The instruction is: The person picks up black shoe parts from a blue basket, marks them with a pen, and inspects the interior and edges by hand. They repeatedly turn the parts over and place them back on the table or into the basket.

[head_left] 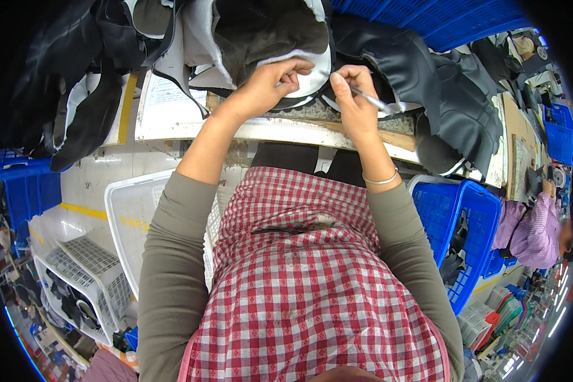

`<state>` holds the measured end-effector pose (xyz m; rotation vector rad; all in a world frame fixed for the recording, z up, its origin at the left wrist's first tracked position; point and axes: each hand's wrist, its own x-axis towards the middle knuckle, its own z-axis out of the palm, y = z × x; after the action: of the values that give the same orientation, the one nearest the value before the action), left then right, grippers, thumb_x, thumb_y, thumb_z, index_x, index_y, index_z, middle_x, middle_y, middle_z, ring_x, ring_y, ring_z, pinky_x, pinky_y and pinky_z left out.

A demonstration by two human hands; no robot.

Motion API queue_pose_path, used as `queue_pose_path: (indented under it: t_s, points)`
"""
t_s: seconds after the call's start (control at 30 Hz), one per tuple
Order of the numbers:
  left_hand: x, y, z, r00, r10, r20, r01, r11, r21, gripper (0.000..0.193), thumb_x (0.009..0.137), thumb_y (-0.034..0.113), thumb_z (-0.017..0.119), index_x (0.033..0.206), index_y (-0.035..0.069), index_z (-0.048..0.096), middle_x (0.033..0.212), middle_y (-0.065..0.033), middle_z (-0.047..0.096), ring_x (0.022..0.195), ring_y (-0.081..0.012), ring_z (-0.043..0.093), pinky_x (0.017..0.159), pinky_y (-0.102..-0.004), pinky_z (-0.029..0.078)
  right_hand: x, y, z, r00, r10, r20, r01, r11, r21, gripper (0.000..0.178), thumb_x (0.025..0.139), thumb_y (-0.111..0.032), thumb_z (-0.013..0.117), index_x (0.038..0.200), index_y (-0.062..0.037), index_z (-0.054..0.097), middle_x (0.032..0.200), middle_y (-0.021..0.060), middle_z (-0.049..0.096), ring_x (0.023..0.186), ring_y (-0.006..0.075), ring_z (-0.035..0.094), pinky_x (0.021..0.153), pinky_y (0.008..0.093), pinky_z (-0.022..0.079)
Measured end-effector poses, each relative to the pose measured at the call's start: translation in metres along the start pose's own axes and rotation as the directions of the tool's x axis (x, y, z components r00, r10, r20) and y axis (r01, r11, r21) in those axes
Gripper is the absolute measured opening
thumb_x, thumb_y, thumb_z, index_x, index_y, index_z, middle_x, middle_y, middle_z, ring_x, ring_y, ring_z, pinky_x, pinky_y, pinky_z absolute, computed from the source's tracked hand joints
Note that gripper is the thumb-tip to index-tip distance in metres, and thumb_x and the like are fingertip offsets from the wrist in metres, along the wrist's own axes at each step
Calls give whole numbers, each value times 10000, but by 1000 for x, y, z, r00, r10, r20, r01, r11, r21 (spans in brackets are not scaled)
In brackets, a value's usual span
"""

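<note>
Over the workbench edge, my left hand (270, 83) has its fingers curled, with the index finger reaching over the white lining of a black leather-like piece (254, 32). What its fingertips hold, if anything, is too small to make out. Close by on the right, my right hand (358, 102) is closed around a slim silver pen-like tool (374, 100), its tip pointing to the lower right. Thumb and index finger of that hand are pinched together. Beside it lie more black leather-like pieces (395, 54), some with white inner faces.
The white-edged workbench (261, 130) bears a paper sheet (165, 99) at left. Black pieces (83, 108) hang at far left. A white crate (130, 210) stands left of me, blue crates (481, 223) right. Another blue crate (452, 22) sits beyond; a person (535, 229) works at far right.
</note>
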<state>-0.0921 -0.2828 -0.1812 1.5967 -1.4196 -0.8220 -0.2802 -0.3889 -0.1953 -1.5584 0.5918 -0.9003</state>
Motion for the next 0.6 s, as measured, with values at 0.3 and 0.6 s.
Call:
queue_pose_path:
  t_s: [0.3, 0.6]
  points:
    - [-97, -8, 48, 816, 410, -407, -34, 737, 675, 328, 911, 15, 665, 1239, 9, 649, 1212, -166, 656, 1127, -371, 620, 979, -426, 497, 89, -11, 29, 988, -146, 42, 148, 863, -482, 1116, 683, -573, 928, 1414, 108, 430, 1326, 351, 605, 1253, 455, 612, 1061, 477, 501]
    - [-120, -44, -26, 639, -537, -550, 11, 722, -692, 545, 915, 101, 800, 1367, -52, 538, 1341, -133, 629, 1230, -237, 587, 1117, -384, 414, 69, -13, 47, 962, 208, 175, -112, 891, -441, 931, 667, -391, 979, 1305, 111, 523, 1126, 307, 712, 1068, 411, 716, 926, 441, 565]
